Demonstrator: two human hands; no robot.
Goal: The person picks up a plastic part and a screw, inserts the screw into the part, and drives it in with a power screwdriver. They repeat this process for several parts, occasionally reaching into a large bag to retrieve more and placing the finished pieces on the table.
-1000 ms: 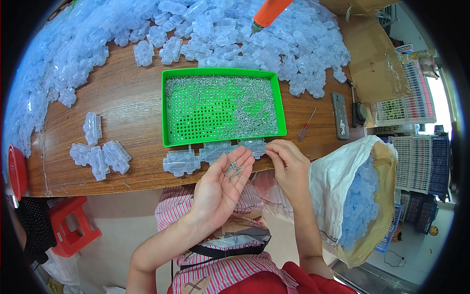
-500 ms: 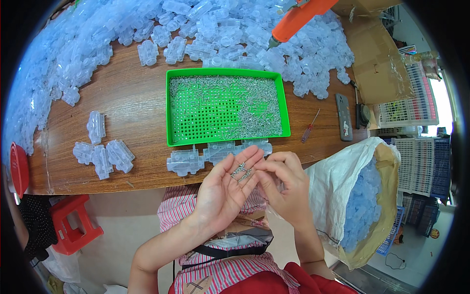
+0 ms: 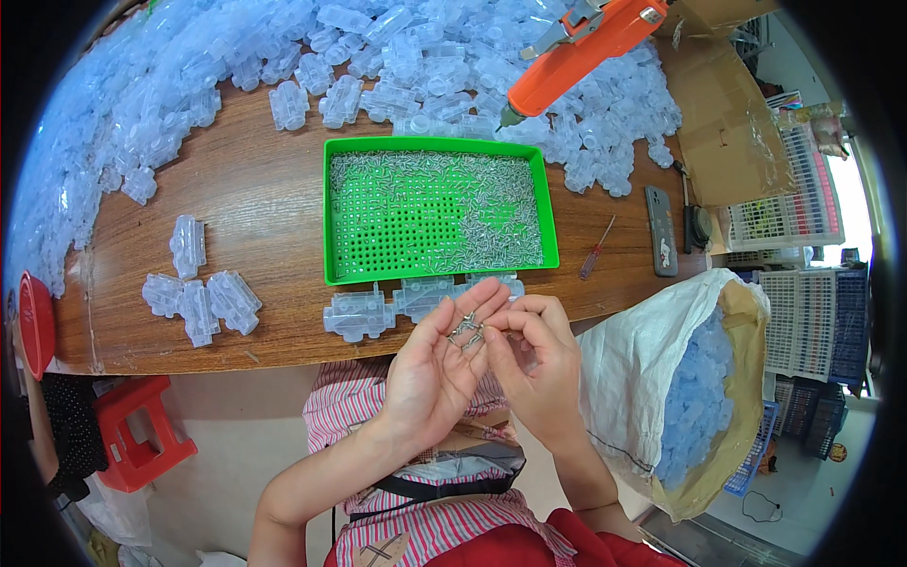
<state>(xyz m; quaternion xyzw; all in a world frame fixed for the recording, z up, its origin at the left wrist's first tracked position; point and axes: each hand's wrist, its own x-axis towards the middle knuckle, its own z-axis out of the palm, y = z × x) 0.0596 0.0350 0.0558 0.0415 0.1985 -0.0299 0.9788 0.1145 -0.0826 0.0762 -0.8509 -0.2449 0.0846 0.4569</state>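
Note:
My left hand (image 3: 427, 370) is palm up and cupped, with several small silver screws (image 3: 467, 328) lying in it. Close beside them, my right hand (image 3: 540, 370) has its thumb and forefinger pinched at the edge of the little pile; whatever is between the tips is too small to make out. Just beyond both hands stands a green perforated tray (image 3: 329, 213) strewn with many more screws. Along its near side lies a row of clear plastic housings (image 3: 359, 315), partly hidden by my fingers.
Clear bluish housings (image 3: 123, 113) are heaped across the back and left. An orange electric screwdriver (image 3: 576, 61) hangs above the tray's far right. A small screwdriver (image 3: 596, 250) and a phone (image 3: 661, 231) lie right. An open sack (image 3: 628, 378) of housings stands beside the table; a red stool (image 3: 142, 435) is left.
My right fingertips have moved slightly left, closer in over the screws in my left palm. The hanging electric screwdriver has swung lower and to the left in view.

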